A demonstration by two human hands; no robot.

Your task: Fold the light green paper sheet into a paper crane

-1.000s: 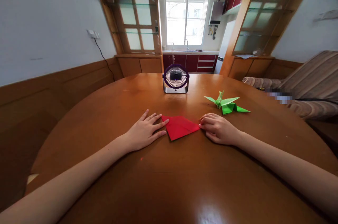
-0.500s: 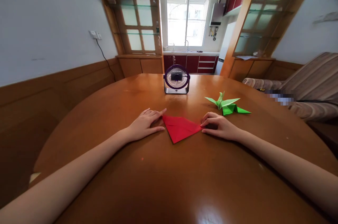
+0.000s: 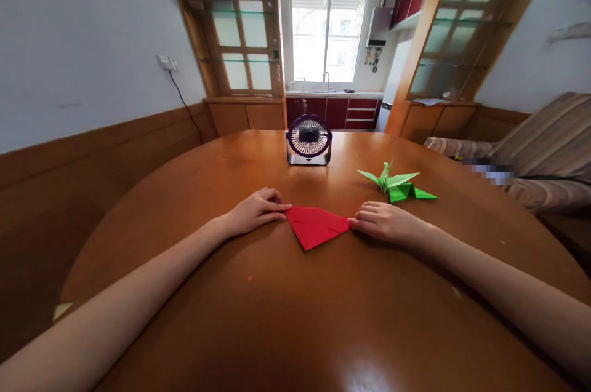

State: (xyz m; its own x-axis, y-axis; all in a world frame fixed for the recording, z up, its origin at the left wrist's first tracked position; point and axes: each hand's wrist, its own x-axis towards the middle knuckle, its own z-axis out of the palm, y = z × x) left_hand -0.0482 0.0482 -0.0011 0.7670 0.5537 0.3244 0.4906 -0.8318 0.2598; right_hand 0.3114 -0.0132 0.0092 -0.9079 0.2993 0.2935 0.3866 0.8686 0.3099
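On the wooden bench [image 3: 295, 306] we find a folded red paper [image 3: 315, 226] lying flat between the hands. The left hand [image 3: 255, 210] pinches its left corner with curled fingers; the right hand [image 3: 385, 222] presses its right corner, fingers together. Farther back lies a green paper crane [image 3: 396, 183], then a small fan [image 3: 309, 140].

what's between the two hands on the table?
Head view: a folded red paper lies flat between left hand and right hand, fingertips touching its corners.
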